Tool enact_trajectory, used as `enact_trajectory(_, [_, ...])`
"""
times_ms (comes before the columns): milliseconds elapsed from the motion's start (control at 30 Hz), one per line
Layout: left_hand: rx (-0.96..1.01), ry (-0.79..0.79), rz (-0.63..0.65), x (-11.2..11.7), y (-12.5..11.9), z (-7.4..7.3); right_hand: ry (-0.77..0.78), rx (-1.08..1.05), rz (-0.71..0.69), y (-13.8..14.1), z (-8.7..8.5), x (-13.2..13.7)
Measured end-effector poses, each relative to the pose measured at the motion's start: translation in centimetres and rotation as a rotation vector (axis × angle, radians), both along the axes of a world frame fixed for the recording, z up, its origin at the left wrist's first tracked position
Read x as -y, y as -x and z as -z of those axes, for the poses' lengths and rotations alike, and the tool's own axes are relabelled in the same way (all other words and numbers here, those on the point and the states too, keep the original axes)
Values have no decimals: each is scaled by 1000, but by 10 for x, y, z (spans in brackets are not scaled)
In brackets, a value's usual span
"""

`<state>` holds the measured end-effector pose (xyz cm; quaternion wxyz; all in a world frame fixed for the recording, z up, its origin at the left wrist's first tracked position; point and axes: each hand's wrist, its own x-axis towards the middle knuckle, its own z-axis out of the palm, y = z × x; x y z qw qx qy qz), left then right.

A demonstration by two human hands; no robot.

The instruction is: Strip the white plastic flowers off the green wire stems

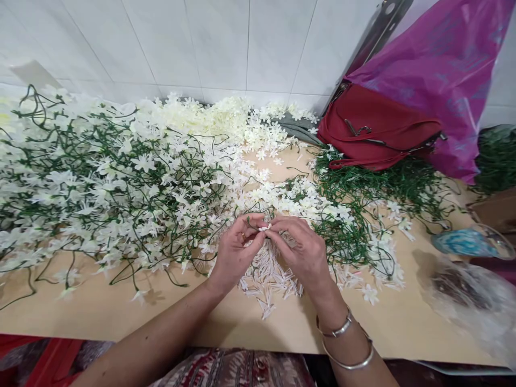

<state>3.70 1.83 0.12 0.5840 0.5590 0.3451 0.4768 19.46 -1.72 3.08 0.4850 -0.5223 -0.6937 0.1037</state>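
Note:
Both hands meet at the middle of the table, their fingertips pinched around a small white artificial flower. My left hand grips it from the left, with a bit of green stem showing by the fingers. From the right, my right hand pinches the same flower between thumb and forefinger. Under the hands lies a heap of thin white stick-like pieces. A large pile of white flowers on green stems spreads to the left. Loose white petal pieces are heaped farther back.
Green stems lie tangled right of the hands, with more under a red bag. A purple plastic bag stands behind it. At the right are a blue-patterned item and a clear plastic bag. A tiled wall bounds the back.

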Motion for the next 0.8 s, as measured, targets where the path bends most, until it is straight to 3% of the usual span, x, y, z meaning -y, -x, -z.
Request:
enact_trajectory(133, [-41, -109, -45, 0, 0, 1, 109, -120, 133, -1, -2, 0])
enact_trajectory(300, [-294, -507, -281, -3, 5, -9, 164, -202, 193, -6, -5, 1])
enact_trajectory(400, [-379, -630, -249, -2, 6, -17, 191, -220, 154, -3, -8, 4])
enact_trajectory(533, [-309, -509, -101, 1, 5, -18, 231, -248, 97, 2, -10, 6])
enact_trajectory(800, [-249, -223, -119, 1, 9, -10, 253, -409, -90, 1, 1, 3])
